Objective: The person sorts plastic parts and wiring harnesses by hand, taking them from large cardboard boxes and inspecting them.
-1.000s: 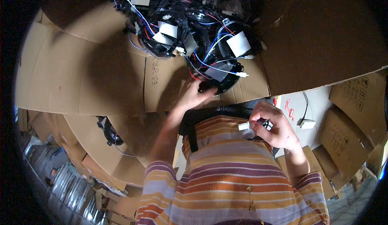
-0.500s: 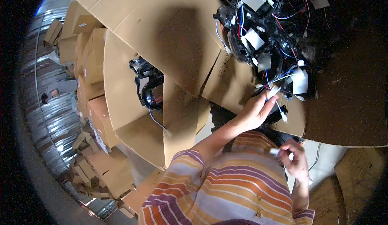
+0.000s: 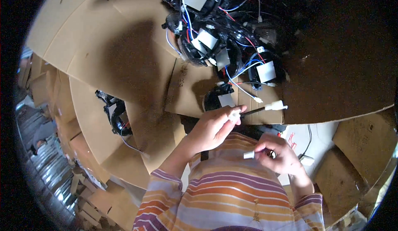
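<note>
Left hand point(image 3: 215, 125) pinches a white connector point(image 3: 234, 115) on its black lead; right hand point(image 3: 278, 156) pinches a small white plug point(image 3: 248, 155), probably its mate. Align them squarely, below the wiring pile point(image 3: 219, 36).

two hands point(image 3: 215, 127), three white connectors point(image 3: 276, 105), one wire-harness pile point(image 3: 224, 36)

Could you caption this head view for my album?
Left hand pinches a white connector; right hand holds a small white plug beside a wiring pile.
</note>
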Action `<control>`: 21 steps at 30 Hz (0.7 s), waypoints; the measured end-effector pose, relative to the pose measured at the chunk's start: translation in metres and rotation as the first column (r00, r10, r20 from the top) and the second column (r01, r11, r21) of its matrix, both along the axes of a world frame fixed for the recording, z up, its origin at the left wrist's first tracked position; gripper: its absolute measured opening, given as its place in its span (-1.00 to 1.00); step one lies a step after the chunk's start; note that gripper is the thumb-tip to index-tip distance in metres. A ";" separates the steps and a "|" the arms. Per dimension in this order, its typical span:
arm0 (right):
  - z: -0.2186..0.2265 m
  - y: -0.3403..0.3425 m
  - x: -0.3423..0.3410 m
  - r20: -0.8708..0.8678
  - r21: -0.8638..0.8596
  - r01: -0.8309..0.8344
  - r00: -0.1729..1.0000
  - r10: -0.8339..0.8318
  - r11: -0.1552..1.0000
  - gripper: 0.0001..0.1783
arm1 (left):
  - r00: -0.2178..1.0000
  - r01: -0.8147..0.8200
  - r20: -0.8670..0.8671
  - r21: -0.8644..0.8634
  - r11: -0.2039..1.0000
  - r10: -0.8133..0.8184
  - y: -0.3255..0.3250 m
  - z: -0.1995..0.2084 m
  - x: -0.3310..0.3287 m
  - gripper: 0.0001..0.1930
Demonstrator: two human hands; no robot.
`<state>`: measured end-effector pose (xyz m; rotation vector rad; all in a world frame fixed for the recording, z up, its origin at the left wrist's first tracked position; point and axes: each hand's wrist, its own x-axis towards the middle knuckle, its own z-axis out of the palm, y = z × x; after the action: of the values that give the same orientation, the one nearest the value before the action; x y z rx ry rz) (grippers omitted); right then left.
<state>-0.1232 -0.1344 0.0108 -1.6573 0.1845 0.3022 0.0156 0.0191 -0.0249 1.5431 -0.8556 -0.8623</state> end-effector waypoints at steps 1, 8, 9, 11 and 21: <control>0.005 -0.002 0.005 0.012 0.012 0.063 0.998 -0.064 0.998 -0.92 | 0.998 0.003 0.067 0.064 0.998 -0.007 0.001 0.001 -0.003 -0.68; 0.020 -0.005 0.019 -0.127 0.108 0.293 0.952 -0.279 0.950 -0.92 | 0.876 0.034 0.467 0.190 0.981 -0.121 -0.007 0.010 -0.001 -0.54; 0.018 -0.003 0.019 -0.171 0.174 0.337 0.936 -0.309 0.925 -0.91 | 0.848 -0.002 0.521 0.182 0.983 -0.095 -0.008 0.010 -0.001 -0.54; 0.012 -0.002 0.016 -0.139 0.162 0.359 0.931 -0.339 0.919 -0.92 | 0.833 -0.005 0.545 0.172 0.985 -0.091 -0.014 0.008 -0.003 -0.54; 0.016 -0.001 0.019 -0.114 0.001 0.389 0.915 -0.387 0.921 -0.94 | 0.792 -0.077 0.610 0.159 0.984 -0.036 -0.014 0.005 -0.008 -0.49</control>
<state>-0.1043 -0.1352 0.0263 -1.5402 0.5850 0.0931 0.0074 0.0047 -0.0198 2.0340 -1.2448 -0.4116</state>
